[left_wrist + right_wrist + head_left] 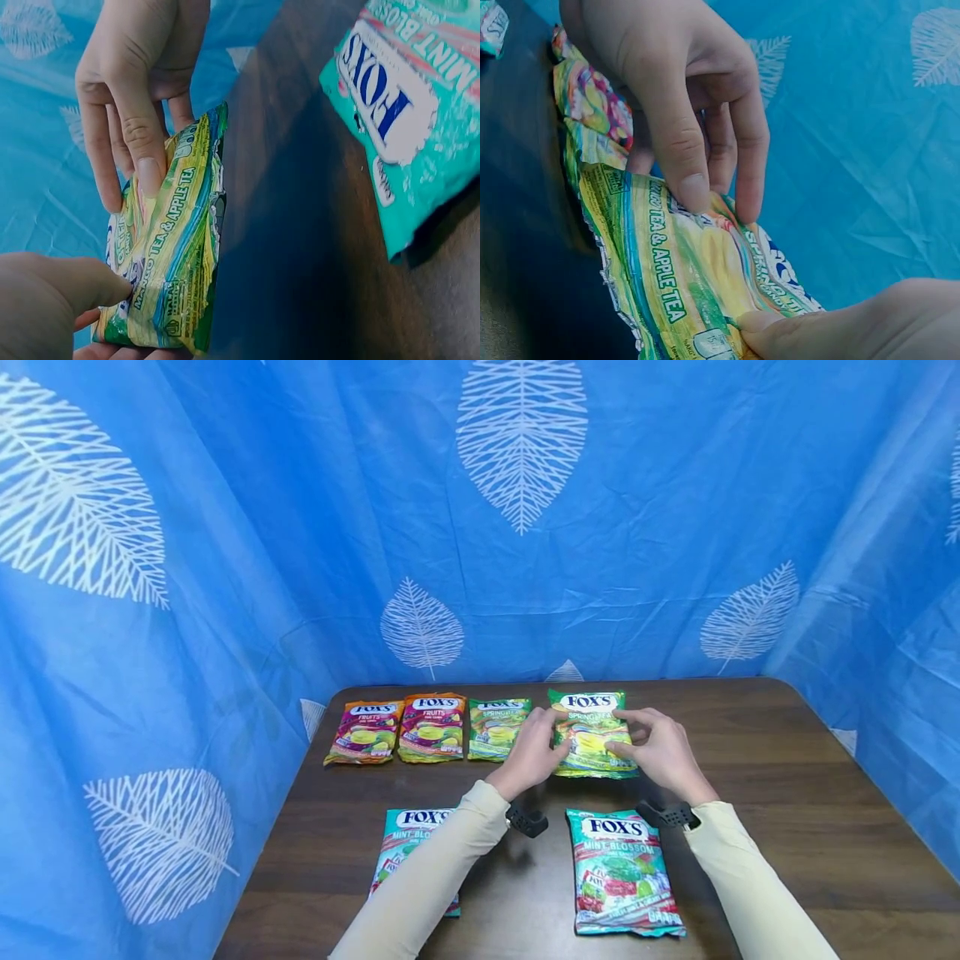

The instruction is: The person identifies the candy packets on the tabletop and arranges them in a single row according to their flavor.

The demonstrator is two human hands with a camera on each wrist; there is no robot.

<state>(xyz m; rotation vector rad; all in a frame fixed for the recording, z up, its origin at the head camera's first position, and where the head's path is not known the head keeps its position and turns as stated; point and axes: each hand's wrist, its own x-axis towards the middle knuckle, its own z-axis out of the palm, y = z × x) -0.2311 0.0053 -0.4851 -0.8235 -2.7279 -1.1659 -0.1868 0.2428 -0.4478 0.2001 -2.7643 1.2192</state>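
Both hands hold a green and yellow Fox's Spring Tea candy bag [590,739] at the back of the table, one at each side. My left hand [531,747] grips the left edge, its thumb [97,286] on the printed front and fingers behind. From the other side my right hand [660,750] pinches the bag, with its thumb [780,334] pressed on the front. The bag's lower edge faces me, tilted in both wrist views. Just left of it lies another Spring Tea bag [495,731], partly covered by my left hand.
Two purple and orange Fox's Fruits bags [365,733] continue the back row to the left. Nearer lie two teal Mint Blossom bags, one [622,872] between my forearms and one [405,839] partly under my left sleeve. A blue leaf-print curtain [600,568] surrounds the brown table [787,827].
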